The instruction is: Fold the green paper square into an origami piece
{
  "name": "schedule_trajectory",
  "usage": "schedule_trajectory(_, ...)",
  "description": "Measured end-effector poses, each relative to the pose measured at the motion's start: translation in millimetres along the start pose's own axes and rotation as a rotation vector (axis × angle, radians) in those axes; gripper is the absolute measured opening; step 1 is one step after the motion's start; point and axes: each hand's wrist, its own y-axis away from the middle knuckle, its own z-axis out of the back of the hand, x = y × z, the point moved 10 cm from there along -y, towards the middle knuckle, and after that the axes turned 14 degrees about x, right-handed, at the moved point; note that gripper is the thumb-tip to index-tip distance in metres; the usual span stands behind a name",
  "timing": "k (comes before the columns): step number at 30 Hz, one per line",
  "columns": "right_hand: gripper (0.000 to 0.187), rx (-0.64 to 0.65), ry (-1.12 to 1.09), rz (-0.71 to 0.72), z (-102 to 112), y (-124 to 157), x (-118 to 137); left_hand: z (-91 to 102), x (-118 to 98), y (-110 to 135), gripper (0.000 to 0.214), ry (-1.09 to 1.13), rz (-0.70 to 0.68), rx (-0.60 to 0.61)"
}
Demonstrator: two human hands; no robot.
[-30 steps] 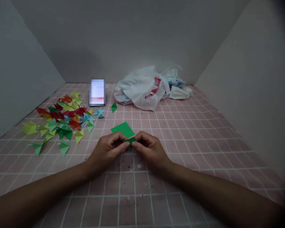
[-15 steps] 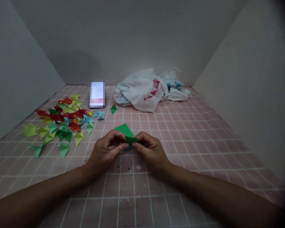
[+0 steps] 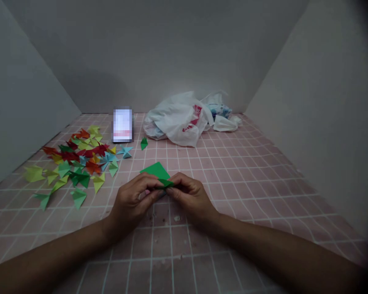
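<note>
Between my two hands is a small piece of folded green paper (image 3: 165, 183), pinched at both ends. My left hand (image 3: 134, 195) grips its left end between thumb and fingers. On the other side, my right hand (image 3: 190, 198) holds the right end with thumb and forefinger. Part of the paper is hidden by my fingertips. Just behind them a flat green paper sheet (image 3: 155, 170) lies on the tablecloth, its near part covered by my hands. A small folded green paper piece (image 3: 144, 143) rests farther back.
Many folded paper cranes (image 3: 79, 177) in red, orange, yellow, green and blue lie in a group at the left. Behind them a phone (image 3: 122, 124) with a lit, blurred screen stands upright. White plastic bags (image 3: 178, 118) sit near the back wall on the pink checked tablecloth (image 3: 245, 183).
The folded green paper has turned slightly in my fingers and shows a more pointed shape. The whole view has shifted a little, so everything appears slightly lower and farther left.
</note>
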Motion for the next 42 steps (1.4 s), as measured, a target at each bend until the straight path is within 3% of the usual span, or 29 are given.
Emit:
schedule_trajectory(6,0.003,0.000,0.012,0.012,-0.8,0.0,3.6,-1.9,-1.4,2.0,0.016,-0.059,-0.006,0.011)
schedule_trajectory(11,0.007,-0.020,-0.030,-0.019,1.3,0.9,1.0,-0.6,26.6,6.5,0.021,0.165,0.239,-0.045)
schedule_trajectory(14,0.010,-0.023,-0.041,-0.030,2.0,0.1,-1.7,-10.5,39.9,6.4,0.008,0.246,0.372,0.048)
schedule_trajectory(23,0.015,-0.062,-0.038,-0.042,6.7,0.3,-0.8,-21.6,46.9,4.9,0.019,0.292,0.487,0.182)
schedule_trajectory(27,0.019,-0.068,-0.052,-0.087,6.0,0.8,-2.1,-16.8,49.8,7.5,0.021,0.372,0.553,0.122)
schedule_trajectory(35,0.019,-0.085,-0.114,-0.102,8.0,1.2,-7.7,-9.8,41.7,2.4,0.015,0.332,0.458,0.077)
schedule_trajectory(42,0.011,-0.081,-0.093,-0.050,9.2,-0.7,-6.4,2.6,18.1,-5.6,0.007,0.102,0.185,0.024)
